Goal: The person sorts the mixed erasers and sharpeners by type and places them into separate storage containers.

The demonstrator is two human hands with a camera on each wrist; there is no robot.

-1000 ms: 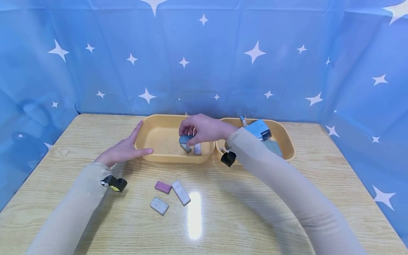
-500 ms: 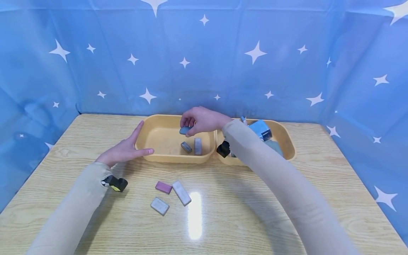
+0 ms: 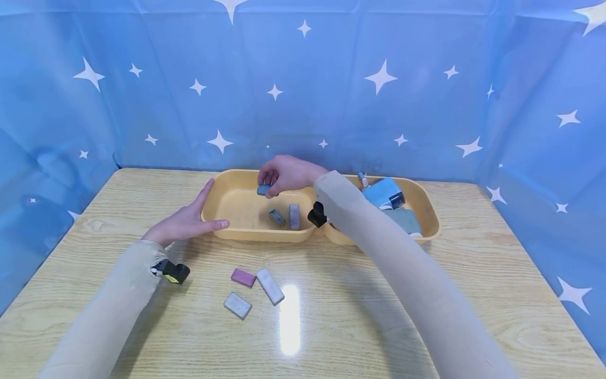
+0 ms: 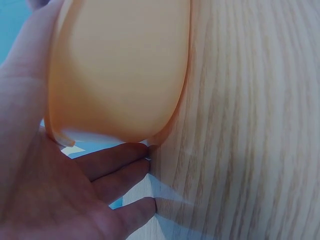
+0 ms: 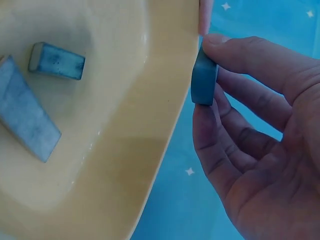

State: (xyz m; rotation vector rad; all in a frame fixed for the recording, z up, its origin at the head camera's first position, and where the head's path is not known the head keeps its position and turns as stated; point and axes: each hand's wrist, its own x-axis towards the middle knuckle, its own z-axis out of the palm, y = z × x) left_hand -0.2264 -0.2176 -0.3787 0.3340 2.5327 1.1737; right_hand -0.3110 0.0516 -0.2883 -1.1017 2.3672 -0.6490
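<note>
Over the left yellow tray [image 3: 239,210], near its back rim, my right hand [image 3: 294,172] pinches a small blue block [image 5: 204,79] between thumb and fingertips. Below it in the tray lie a dark teal block [image 5: 57,61] and a longer grey-white block [image 5: 27,110], both apart from the hand. My left hand [image 3: 184,223] rests against the tray's left end, thumb near the front rim and index finger stretched along the side. In the left wrist view its other fingers [image 4: 120,162] lie beside the tray's outer wall.
A second yellow tray [image 3: 430,216] on the right holds a light-blue box-like thing [image 3: 383,192] and a grey-green item [image 3: 402,220]. On the table in front lie a purple block [image 3: 243,278], a long grey block [image 3: 270,286] and a short grey block [image 3: 238,305]. A blue curtain stands behind.
My right hand, pinching the blue block, has risen off the teal block and moved toward the tray's back rim and slightly left. The left hand has stayed at the tray.
</note>
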